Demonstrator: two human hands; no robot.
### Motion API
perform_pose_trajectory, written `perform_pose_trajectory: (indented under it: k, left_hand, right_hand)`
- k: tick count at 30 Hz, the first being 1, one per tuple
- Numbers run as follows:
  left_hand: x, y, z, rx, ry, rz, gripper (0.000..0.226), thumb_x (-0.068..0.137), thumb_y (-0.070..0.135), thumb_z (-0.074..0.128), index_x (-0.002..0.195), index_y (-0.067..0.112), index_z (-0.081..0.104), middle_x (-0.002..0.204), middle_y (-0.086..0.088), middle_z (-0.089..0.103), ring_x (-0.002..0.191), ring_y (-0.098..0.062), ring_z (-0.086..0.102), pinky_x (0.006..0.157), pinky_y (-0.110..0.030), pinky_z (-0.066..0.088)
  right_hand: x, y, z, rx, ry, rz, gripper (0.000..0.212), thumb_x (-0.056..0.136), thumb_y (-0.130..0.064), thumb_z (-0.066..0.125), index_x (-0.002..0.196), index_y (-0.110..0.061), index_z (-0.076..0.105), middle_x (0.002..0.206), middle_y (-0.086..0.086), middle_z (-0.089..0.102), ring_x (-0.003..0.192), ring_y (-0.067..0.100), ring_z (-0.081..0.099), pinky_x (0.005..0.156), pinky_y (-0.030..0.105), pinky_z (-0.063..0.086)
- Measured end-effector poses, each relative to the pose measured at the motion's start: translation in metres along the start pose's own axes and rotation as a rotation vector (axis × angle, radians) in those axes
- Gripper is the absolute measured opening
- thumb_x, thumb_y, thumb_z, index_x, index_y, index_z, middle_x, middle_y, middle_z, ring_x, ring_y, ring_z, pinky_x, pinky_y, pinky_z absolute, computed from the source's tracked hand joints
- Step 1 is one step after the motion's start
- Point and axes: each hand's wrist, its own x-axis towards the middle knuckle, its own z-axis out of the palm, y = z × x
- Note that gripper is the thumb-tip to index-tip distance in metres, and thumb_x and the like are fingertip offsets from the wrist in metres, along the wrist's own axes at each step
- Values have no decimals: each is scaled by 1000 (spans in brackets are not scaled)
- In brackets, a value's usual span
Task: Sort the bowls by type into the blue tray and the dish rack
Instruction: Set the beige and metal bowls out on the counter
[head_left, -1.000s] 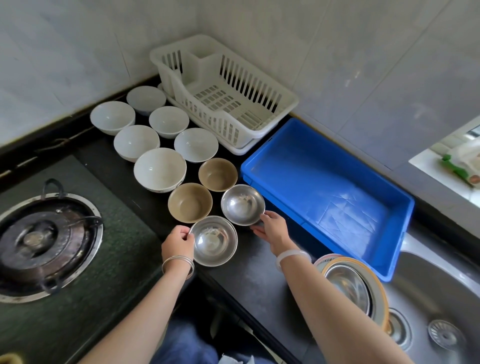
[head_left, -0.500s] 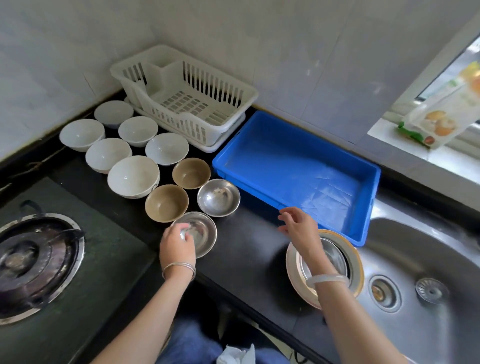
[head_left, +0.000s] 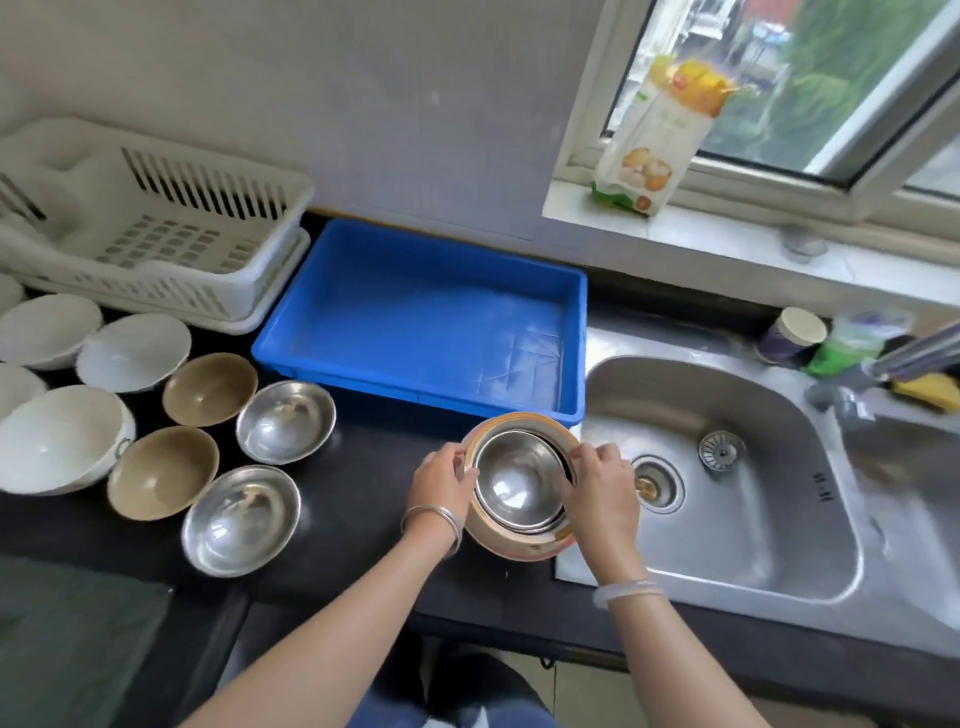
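A stack of steel bowls nests inside a tan, orange-rimmed bowl at the counter's edge by the sink. My left hand grips the stack's left rim and my right hand grips its right rim. Behind it lies the blue tray, with nothing in it. The white dish rack stands at the far left against the wall. Two loose steel bowls, two brown bowls and several white bowls sit on the black counter to the left.
A steel sink with a drain lies right of my hands. A faucet, a cup and a sponge are at its far right. A food bag stands on the window sill. The stove's corner shows at bottom left.
My left hand left the near steel bowl and came across to the stacked bowls by the sink. My right hand closed on their right rim. The view swung right.
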Motion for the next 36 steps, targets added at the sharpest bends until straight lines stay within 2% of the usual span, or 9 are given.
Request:
perform_pose_trajectory:
  k: [3, 5, 9, 14, 19, 22, 25, 32, 36]
  left_hand:
    - [7, 3, 7, 143, -6, 21, 27, 89, 26, 56, 113, 14, 57, 114, -6, 60, 107, -24, 53, 86, -31, 44]
    - [9, 4, 8, 223, 17, 46, 26, 89, 27, 55, 111, 14, 57, 111, -6, 62, 108, -25, 50, 88, -34, 42]
    - [11, 7, 10, 126, -27, 29, 22, 87, 22, 58, 107, 12, 57, 106, -8, 63, 96, -24, 59, 81, -35, 50]
    - [14, 5, 10, 126, -29, 33, 18, 87, 20, 60, 103, 13, 57, 103, -6, 63, 90, -22, 59, 72, -29, 46]
    - [16, 6, 12, 164, -16, 35, 18, 86, 16, 58, 103, 13, 55, 105, -6, 62, 92, -25, 60, 78, -36, 51]
    - [18, 6, 13, 184, -15, 29, 18, 86, 15, 57, 104, 15, 54, 105, -5, 60, 92, -25, 60, 77, -36, 52]
    - [20, 6, 15, 202, -13, 30, 18, 86, 16, 57, 104, 16, 54, 105, -5, 60, 90, -23, 60, 76, -35, 53]
    - [21, 13, 14, 326, -46, 49, 31, 82, 21, 65, 109, 17, 51, 107, -5, 60, 96, -24, 60, 76, -35, 53]
    - [22, 17, 13, 347, -61, 50, 30, 83, 15, 61, 111, 16, 50, 105, -7, 62, 92, -24, 62, 67, -31, 50]
  right_hand:
    - [0, -2, 5, 5, -20, 41, 48, 77, -26, 74, 117, -15, 50, 111, 8, 50, 100, 30, 49, 71, 36, 45]
    - [2, -3, 8, 10, -33, 56, 52, 77, -29, 75, 119, -18, 46, 110, 7, 49, 100, 29, 50, 71, 37, 47]
    - [7, -7, 13, 83, -55, 70, 45, 81, -22, 68, 118, -20, 42, 108, 6, 49, 93, 29, 56, 62, 35, 45]
    - [7, -5, 14, 85, -11, 47, 38, 86, -9, 53, 122, -18, 44, 108, 8, 52, 86, 33, 58, 58, 32, 35]
    - [8, -3, 13, 48, -6, 51, 39, 91, -10, 43, 129, -18, 44, 112, 9, 60, 93, 35, 60, 65, 33, 37]
    - [11, -4, 10, -30, -21, 60, 29, 94, -11, 39, 122, -13, 48, 107, 11, 66, 91, 36, 63, 63, 33, 36]
    - [14, -2, 4, -67, 12, 64, 15, 95, -13, 39, 104, -10, 51, 96, 13, 69, 85, 36, 64, 59, 31, 34]
    - [11, 1, -9, 89, 139, 29, 16, 95, -13, 44, 88, -3, 55, 90, 16, 64, 80, 36, 57, 60, 32, 29]
    - [7, 6, -16, 191, 160, 55, 16, 93, -11, 47, 79, -4, 52, 81, 19, 64, 71, 36, 52, 60, 32, 27]
